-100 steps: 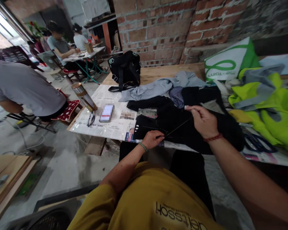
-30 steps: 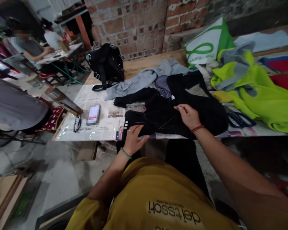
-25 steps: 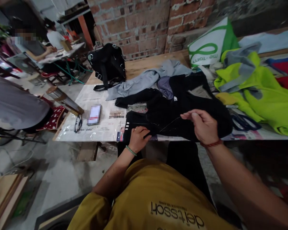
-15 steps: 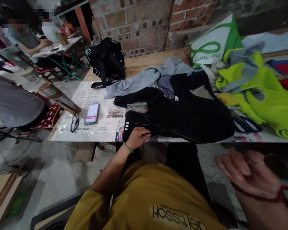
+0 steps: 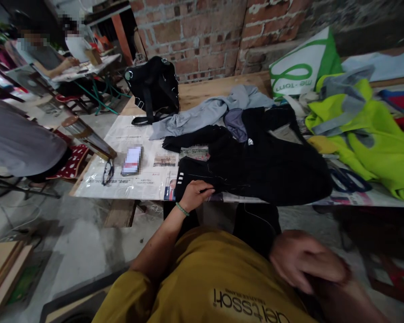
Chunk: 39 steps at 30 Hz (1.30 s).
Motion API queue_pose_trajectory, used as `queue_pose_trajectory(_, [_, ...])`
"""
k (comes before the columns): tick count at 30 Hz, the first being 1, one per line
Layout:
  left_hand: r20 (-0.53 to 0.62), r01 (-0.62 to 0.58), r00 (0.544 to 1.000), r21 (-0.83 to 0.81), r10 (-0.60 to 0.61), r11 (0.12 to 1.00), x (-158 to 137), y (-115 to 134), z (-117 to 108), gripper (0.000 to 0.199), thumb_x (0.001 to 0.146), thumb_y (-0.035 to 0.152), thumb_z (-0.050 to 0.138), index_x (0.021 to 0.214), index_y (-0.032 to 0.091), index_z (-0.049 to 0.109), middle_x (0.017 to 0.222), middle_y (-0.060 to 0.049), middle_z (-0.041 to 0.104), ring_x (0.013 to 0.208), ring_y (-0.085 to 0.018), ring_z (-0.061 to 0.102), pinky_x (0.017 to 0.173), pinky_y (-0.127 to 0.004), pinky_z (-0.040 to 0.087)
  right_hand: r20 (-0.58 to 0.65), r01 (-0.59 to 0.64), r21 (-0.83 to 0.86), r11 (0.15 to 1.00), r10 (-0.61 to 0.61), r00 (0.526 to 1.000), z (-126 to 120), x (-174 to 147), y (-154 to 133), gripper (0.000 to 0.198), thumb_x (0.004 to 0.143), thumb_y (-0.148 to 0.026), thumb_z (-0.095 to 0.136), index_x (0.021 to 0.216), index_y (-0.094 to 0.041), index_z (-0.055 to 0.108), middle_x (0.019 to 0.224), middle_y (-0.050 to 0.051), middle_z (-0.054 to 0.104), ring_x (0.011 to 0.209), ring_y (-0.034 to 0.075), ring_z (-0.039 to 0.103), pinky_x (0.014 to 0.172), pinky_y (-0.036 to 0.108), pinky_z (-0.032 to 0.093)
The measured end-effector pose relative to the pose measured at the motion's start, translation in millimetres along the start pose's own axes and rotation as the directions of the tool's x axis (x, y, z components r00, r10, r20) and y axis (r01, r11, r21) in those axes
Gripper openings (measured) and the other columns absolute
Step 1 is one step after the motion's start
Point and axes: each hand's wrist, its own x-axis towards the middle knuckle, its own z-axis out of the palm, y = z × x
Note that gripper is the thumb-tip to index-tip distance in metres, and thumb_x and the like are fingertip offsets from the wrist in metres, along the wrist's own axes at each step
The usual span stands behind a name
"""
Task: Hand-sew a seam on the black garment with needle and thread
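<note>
Most of the black garment [image 5: 283, 166] lies rightward of the fingers [image 5: 204, 184] of the left hand [image 5: 194, 195], which pinch its near edge; long axis along the counter [image 5: 215, 87]. Right hand [image 5: 306, 260], farther: blurred, grip indeterminable.

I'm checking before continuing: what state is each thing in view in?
Black garment, spread out, wrinkled
Left hand, fingers curled over that garment; pinch unclear
Right hand, blurred; grip unclear
Grey garment, crumpled
Yellow garment, heaped
Phone, flat, screen lit
Black bag, strap trailing, closure unclear
Glasses, fold unclear

The head camera looks forward-down over both hands [image 5: 192, 196] [image 5: 306, 260], seemingly near.
</note>
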Motion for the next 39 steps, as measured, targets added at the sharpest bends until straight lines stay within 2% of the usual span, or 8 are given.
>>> queue_pose_trajectory(6, [-0.007,-0.050,0.999,0.088,0.051,0.995,-4,1,2,0.013,0.081,0.028,0.061,0.086,0.019,0.069,0.079,-0.003,0.070,0.074,-0.013,0.062,0.073,-0.028,0.043,0.066,-0.141,-0.043,0.989,0.144,0.987,63,-8,19,0.040,0.074,-0.053,0.052,0.091,-0.019,0.065,0.045,-0.005,0.043,0.039,0.009,0.038,0.038,0.021,0.028])
queue_pose_trajectory(8, [-0.004,-0.061,0.998,0.101,0.062,0.993,-5,2,1,0.016,0.081,0.028,0.060,0.091,0.020,0.068,0.083,-0.003,0.070,0.076,-0.013,0.061,0.074,-0.028,0.043,0.097,-0.182,-0.063,0.981,0.188,0.977,77,-5,21,0.039,0.076,-0.050,0.049,0.093,-0.017,0.063,0.046,-0.006,0.042,0.039,0.008,0.036,0.038,0.021,0.027])
queue_pose_trajectory(10, [0.005,-0.072,0.997,0.103,0.072,0.992,-5,2,1,0.019,0.082,0.028,0.058,0.098,0.022,0.067,0.087,-0.003,0.070,0.078,-0.013,0.061,0.074,-0.027,0.043,0.109,-0.163,-0.106,0.981,0.174,0.979,85,3,20,0.038,0.078,-0.047,0.047,0.093,-0.016,0.063,0.047,-0.005,0.042,0.041,0.008,0.037,0.040,0.021,0.028])
queue_pose_trajectory(15, [0.001,-0.098,0.995,0.103,0.099,0.990,-6,1,-1,0.022,0.085,0.031,0.055,0.102,0.024,0.066,0.092,-0.004,0.069,0.083,-0.013,0.061,0.074,-0.027,0.043,0.090,-0.059,-0.212,0.975,0.080,0.993,92,22,22,0.032,0.080,-0.041,0.043,0.091,-0.017,0.063,0.050,-0.004,0.044,0.046,0.010,0.041,0.043,0.022,0.032])
queue_pose_trajectory(21, [0.010,-0.134,0.991,0.092,0.134,0.987,-6,-1,0,0.020,0.085,0.029,0.054,0.098,0.024,0.069,0.095,-0.005,0.066,0.089,-0.014,0.060,0.078,-0.028,0.044,0.057,-0.072,-0.213,0.974,0.086,0.995,94,27,26,0.031,0.081,-0.040,0.043,0.090,-0.018,0.062,0.050,-0.004,0.044,0.044,0.009,0.039,0.041,0.021,0.030])
queue_pose_trajectory(28, [0.043,-0.161,0.986,0.060,0.158,0.985,-7,-5,0,0.022,0.086,0.026,0.051,0.101,0.025,0.068,0.109,-0.008,0.061,0.101,-0.017,0.056,0.087,-0.032,0.045,0.068,-0.084,-0.212,0.974,0.100,0.993,95,30,18,0.029,0.082,-0.039,0.042,0.087,-0.017,0.061,0.048,-0.005,0.043,0.042,0.008,0.037,0.039,0.020,0.030])
queue_pose_trajectory(35, [0.075,-0.166,0.985,0.126,0.158,0.978,-7,-2,1,0.023,0.085,0.028,0.052,0.105,0.024,0.065,0.111,-0.007,0.061,0.103,-0.016,0.056,0.084,-0.030,0.043,0.071,-0.069,-0.234,0.970,0.088,0.994,96,31,19,0.028,0.082,-0.038,0.041,0.088,-0.017,0.060,0.049,-0.005,0.044,0.042,0.008,0.038,0.041,0.021,0.031])
queue_pose_trajectory(39, [0.093,-0.149,0.987,0.180,0.134,0.972,-7,-3,5,0.022,0.086,0.029,0.051,0.099,0.024,0.067,0.108,-0.006,0.062,0.099,-0.016,0.057,0.082,-0.030,0.041,0.063,-0.036,-0.278,0.960,0.056,0.996,95,32,24,0.028,0.083,-0.039,0.040,0.085,-0.018,0.060,0.051,-0.004,0.046,0.045,0.009,0.041,0.043,0.021,0.033])
